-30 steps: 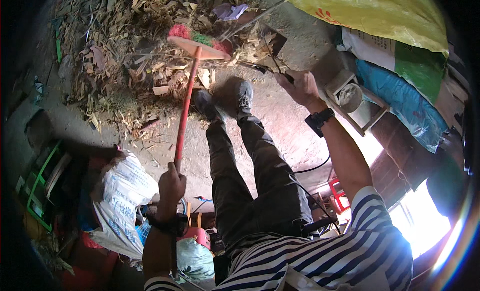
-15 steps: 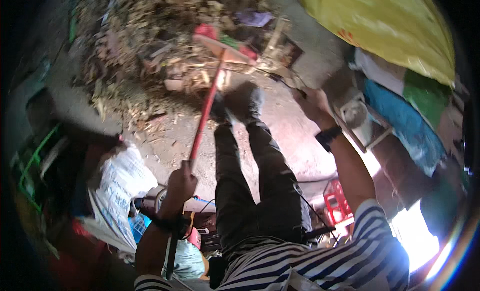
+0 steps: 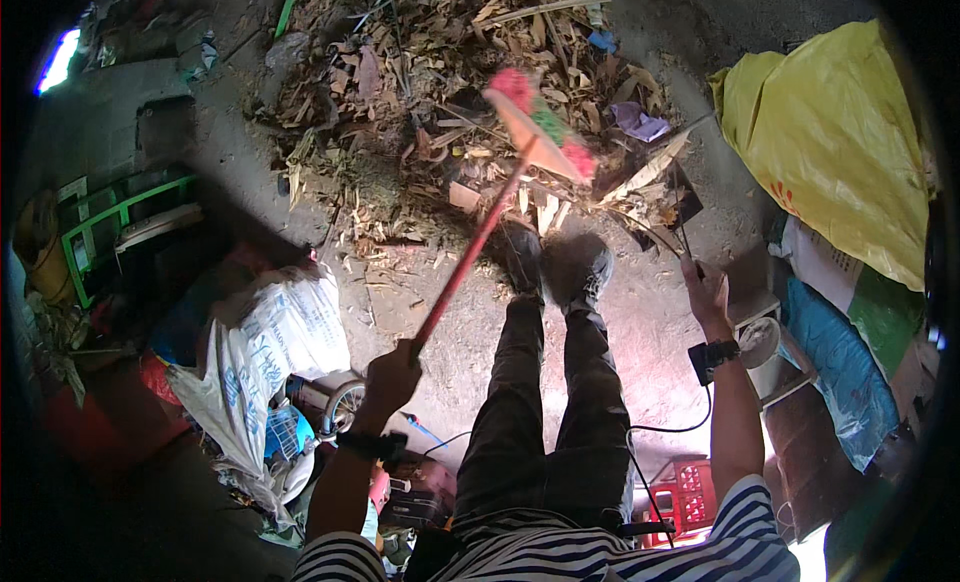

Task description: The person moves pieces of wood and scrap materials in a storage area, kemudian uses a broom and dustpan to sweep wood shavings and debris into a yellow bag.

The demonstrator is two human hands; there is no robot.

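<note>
The dusty concrete floor (image 3: 655,357) is shadowed at left, pinkish and brightly lit near right; white light (image 3: 60,62) glares far left.

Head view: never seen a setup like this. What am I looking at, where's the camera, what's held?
There's no robot here: these are a person's own two hands. Every picture comes from the left of two wide fisheye cameras worn on the head, looking down, so edges bend and the legs appear below. Picture left is the person's left.

The left hand grips a red-handled broom with red and green bristles, slightly blurred. The right hand holds a thin dark rod; what its far end joins is hard to tell.

On the floor lies a heap of dry scraps. A yellow sack is at right, a white sack at left.
</note>
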